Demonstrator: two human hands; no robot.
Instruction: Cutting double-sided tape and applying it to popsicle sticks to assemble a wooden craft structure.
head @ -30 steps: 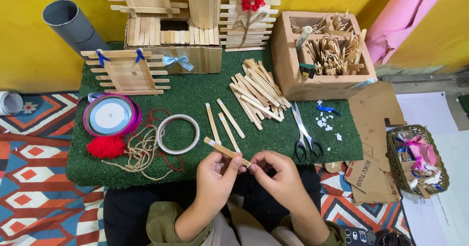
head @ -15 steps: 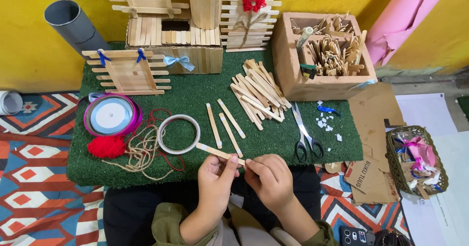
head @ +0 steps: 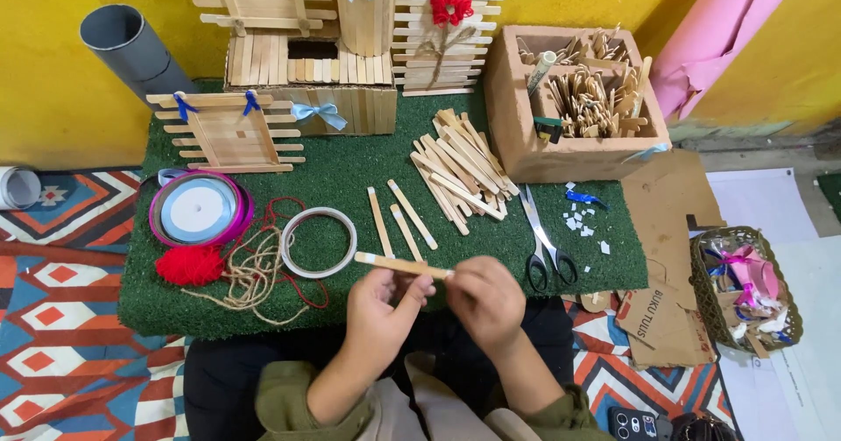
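Note:
Both my hands hold one flat wooden craft stick [head: 392,263] level over the near edge of the green turf mat [head: 333,174]. My left hand [head: 378,305] pinches its middle from below. My right hand [head: 484,298] grips its right end with closed fingers. Three loose sticks [head: 399,216] lie on the mat just beyond, and a pile of sticks [head: 455,171] sits farther back. A tape ring [head: 318,242] lies left of the held stick.
Scissors [head: 545,241] lie right of my hands. A cardboard box [head: 574,104] of sticks stands at back right. Stick-built frames [head: 229,130] and a house [head: 315,64] line the back. Ribbon spool [head: 199,209], red yarn [head: 190,265] and twine [head: 254,275] lie left; a basket [head: 745,288] stands right.
The held stick has tipped from a slant to nearly level and shifted slightly right. My hands drew a little closer together near the mat's front edge.

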